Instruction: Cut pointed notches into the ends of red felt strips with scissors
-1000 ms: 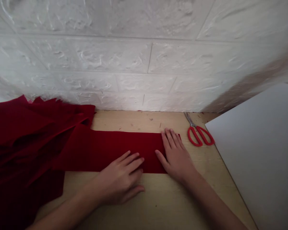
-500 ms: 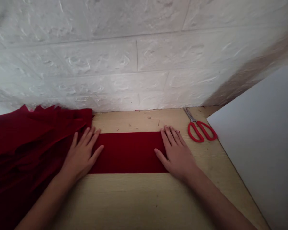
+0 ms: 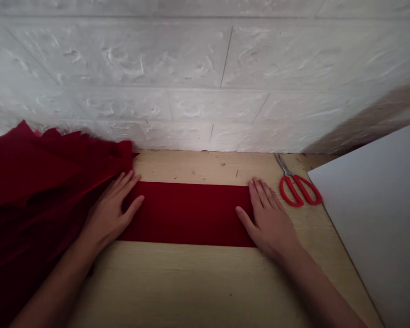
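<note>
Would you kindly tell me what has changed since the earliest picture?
The left hand has moved left along the red fabric strip, from near the right hand to where the strip meets the red fabric pile. The right hand stayed flat on the strip's right end; the scissors still lie on the tabletop.

**Palms down, thumbs pointing in**

So the left forearm slants in from bottom left, right forearm from bottom right, both bare. Left hand is pretty flat, fingers aimed up and rightward. Right hand has its fingers close together, tipped left. Hands well apart.
</note>
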A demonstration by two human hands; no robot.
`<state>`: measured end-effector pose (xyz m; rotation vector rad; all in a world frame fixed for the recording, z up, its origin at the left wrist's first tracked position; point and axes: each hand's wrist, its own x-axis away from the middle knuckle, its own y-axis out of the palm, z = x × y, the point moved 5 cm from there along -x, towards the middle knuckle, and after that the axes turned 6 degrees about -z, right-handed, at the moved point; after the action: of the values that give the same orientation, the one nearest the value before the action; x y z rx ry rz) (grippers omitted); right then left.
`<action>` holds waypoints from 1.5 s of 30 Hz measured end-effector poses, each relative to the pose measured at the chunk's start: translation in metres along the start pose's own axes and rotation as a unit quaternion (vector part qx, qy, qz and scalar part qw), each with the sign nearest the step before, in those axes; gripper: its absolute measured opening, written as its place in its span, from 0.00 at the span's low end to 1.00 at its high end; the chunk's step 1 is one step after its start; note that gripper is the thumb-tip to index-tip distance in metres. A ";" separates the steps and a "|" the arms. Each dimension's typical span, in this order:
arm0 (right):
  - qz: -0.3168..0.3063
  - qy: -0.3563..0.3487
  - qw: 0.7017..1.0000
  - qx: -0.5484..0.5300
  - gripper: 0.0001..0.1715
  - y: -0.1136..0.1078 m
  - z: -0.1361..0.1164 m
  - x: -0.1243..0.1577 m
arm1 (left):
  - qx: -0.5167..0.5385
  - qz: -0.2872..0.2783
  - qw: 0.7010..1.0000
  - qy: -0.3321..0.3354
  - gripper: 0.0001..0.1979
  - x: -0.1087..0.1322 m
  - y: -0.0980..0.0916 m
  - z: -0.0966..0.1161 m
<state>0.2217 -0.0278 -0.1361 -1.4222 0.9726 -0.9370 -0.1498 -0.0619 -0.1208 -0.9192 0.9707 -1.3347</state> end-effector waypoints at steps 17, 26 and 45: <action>0.017 -0.013 1.000 0.004 0.46 0.003 -0.001 0.001 | -0.272 0.063 0.958 0.065 0.16 0.020 -0.041 0.049; 0.017 -0.011 1.000 -0.002 0.45 0.003 -0.001 0.002 | -0.381 0.011 0.922 -0.071 0.19 0.038 -0.060 0.052; 0.000 -0.002 1.000 0.001 0.44 0.002 -0.001 0.001 | -0.255 -0.035 0.902 0.345 0.14 0.053 -0.019 0.077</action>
<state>0.2211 -0.0292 -0.1382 -1.4223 0.9681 -0.9338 -0.0840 -0.1168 -0.0782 -0.8714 1.9193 -1.5331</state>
